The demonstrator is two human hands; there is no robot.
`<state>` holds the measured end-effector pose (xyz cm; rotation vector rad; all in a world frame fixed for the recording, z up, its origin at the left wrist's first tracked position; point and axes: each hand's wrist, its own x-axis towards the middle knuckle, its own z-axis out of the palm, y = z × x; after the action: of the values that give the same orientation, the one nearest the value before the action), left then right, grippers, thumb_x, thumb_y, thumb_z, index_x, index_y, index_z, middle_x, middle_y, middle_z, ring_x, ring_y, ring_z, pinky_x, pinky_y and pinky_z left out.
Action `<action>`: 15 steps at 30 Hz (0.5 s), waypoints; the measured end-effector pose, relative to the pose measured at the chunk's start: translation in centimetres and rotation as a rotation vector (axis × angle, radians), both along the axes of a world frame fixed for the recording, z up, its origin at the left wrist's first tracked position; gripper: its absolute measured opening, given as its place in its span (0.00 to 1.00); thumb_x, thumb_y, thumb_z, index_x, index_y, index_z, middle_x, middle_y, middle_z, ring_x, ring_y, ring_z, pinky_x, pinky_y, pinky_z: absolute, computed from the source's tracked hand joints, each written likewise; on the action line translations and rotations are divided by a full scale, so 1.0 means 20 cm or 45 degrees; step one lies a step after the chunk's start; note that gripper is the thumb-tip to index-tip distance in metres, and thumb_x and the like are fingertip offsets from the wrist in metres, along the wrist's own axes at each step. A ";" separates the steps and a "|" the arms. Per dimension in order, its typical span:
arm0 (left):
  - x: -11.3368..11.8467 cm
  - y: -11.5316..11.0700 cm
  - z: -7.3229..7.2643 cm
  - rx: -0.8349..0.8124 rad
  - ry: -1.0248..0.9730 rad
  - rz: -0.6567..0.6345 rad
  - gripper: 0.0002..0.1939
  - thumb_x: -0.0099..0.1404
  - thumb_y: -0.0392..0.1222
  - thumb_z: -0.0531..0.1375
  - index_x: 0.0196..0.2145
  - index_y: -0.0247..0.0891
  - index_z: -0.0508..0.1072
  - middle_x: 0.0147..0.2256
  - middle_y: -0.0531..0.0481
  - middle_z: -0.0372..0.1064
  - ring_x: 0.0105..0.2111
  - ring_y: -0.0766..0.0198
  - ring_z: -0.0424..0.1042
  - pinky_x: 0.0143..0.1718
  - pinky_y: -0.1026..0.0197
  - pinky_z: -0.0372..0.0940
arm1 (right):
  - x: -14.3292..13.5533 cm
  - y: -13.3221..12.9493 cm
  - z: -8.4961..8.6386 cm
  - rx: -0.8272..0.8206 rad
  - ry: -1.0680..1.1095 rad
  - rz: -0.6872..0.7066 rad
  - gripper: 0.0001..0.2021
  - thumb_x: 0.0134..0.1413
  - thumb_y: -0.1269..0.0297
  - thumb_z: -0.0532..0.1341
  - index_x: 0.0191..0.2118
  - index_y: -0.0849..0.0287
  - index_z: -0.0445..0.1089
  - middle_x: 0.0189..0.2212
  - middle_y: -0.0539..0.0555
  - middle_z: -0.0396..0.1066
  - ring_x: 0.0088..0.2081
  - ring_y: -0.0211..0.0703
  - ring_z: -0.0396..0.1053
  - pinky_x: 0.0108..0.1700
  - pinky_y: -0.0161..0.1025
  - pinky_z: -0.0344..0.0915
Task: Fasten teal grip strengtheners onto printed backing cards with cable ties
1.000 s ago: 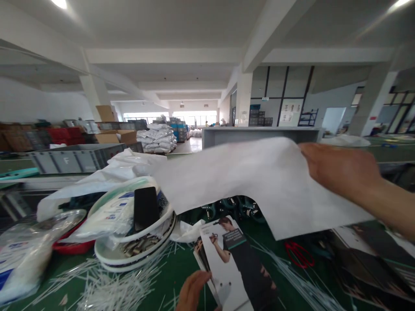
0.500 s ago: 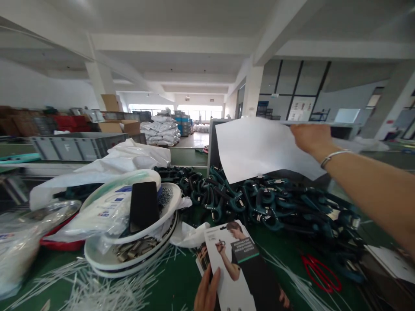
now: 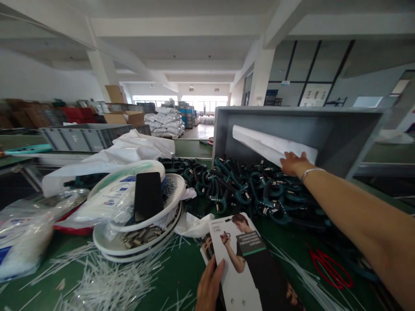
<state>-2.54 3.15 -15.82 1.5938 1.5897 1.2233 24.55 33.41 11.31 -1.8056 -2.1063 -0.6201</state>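
Observation:
My left hand (image 3: 210, 280) grips the left edge of a small stack of printed packaging cards (image 3: 231, 263), which show a person using a hand grip strengthener. Across the bench my right hand (image 3: 295, 164) reaches to a white sheet (image 3: 272, 144), its fingers spread against the lower edge. That sheet lies slanted and creased inside a grey plastic crate (image 3: 337, 129) tipped on its side. Below the right hand spreads a heap of dark green and black hand grip strengtheners (image 3: 240, 185).
White bowls (image 3: 106, 250) with metal parts, a bag and a black phone (image 3: 148, 196) stand at left. Clear plastic ties (image 3: 110, 280) lie scattered in front. Red-handled scissors (image 3: 330, 268) are at right. Behind sits another grey crate (image 3: 84, 137).
My right hand has moved down from holding the white sheet up by its corner. The sheet now lies in the tipped crate, whose inside has come into view. My left hand keeps the cards.

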 end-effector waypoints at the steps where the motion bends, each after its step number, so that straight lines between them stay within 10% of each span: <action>1: 0.00 -0.01 0.01 0.005 -0.019 0.002 0.19 0.63 0.44 0.52 0.51 0.49 0.68 0.56 0.44 0.60 0.57 0.50 0.57 0.57 0.46 0.53 | 0.01 -0.02 -0.05 0.004 0.012 -0.038 0.16 0.54 0.72 0.49 0.45 0.71 0.68 0.54 0.73 0.58 0.56 0.62 0.54 0.51 0.66 0.44; 8: 0.05 -0.10 0.10 0.176 -0.316 -0.026 0.47 0.48 0.53 0.64 0.62 0.41 0.49 0.63 0.43 0.45 0.62 0.47 0.43 0.61 0.49 0.42 | -0.07 -0.51 -0.21 -0.148 0.025 0.195 0.20 0.59 0.57 0.44 0.43 0.60 0.70 0.43 0.60 0.71 0.45 0.48 0.67 0.48 0.42 0.60; 12: 0.10 -0.10 0.22 -0.041 -0.740 0.049 0.42 0.56 0.49 0.60 0.63 0.41 0.44 0.64 0.46 0.38 0.63 0.52 0.39 0.62 0.53 0.40 | -0.16 -1.01 -0.57 -0.870 0.481 0.323 0.28 0.54 0.43 0.45 0.43 0.60 0.71 0.43 0.60 0.72 0.45 0.51 0.69 0.46 0.42 0.63; 15: 0.12 -0.09 0.35 -0.153 -1.044 -0.009 0.44 0.55 0.45 0.62 0.63 0.43 0.43 0.64 0.47 0.41 0.62 0.54 0.44 0.61 0.55 0.46 | -0.21 -1.27 -0.80 -0.858 0.822 0.268 0.33 0.52 0.43 0.46 0.55 0.62 0.62 0.54 0.60 0.63 0.57 0.53 0.57 0.56 0.47 0.54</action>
<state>-0.14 1.31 -8.83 0.8310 1.0844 1.4784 20.26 8.05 -4.76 -1.6930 -2.0872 0.7246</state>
